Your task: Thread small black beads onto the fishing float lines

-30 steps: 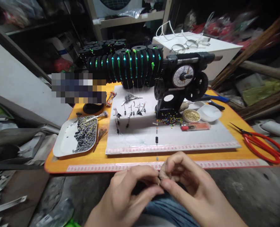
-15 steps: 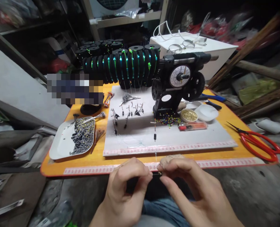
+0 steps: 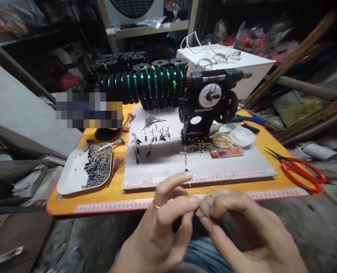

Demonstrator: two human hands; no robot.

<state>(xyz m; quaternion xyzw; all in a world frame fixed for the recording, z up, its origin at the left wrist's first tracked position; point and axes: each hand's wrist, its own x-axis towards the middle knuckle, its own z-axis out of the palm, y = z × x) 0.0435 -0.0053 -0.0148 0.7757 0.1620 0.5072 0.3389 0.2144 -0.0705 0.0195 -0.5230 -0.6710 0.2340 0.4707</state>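
Note:
Below the board's front edge, my left hand [image 3: 168, 222] pinches with its fingertips, a raised finger pointing over the ruler strip. Touching it, my right hand [image 3: 245, 227] has thumb and forefinger closed together; a beige wrap [image 3: 210, 201] covers part of that forefinger. A thin fishing line [image 3: 190, 185] runs taut from the black winding machine [image 3: 195, 125] toward these fingertips. Small coloured stops [image 3: 185, 157] and a black rig piece [image 3: 186, 170] are threaded on it. Whatever my left fingertips pinch is hidden.
On the left stands a white tray [image 3: 68, 178] of small grey parts. Several black rig pieces [image 3: 148, 153] lie on the white board [image 3: 157, 174]. Beads [image 3: 199, 145], a dish of gold bits [image 3: 223, 140] and a cutter [image 3: 227, 152] sit right; red scissors [image 3: 299, 174] lie farther right.
My left hand has shifted right against my right fingertips, with one finger now raised. The small dark piece seen between the hands is now hidden. The view has shifted slightly.

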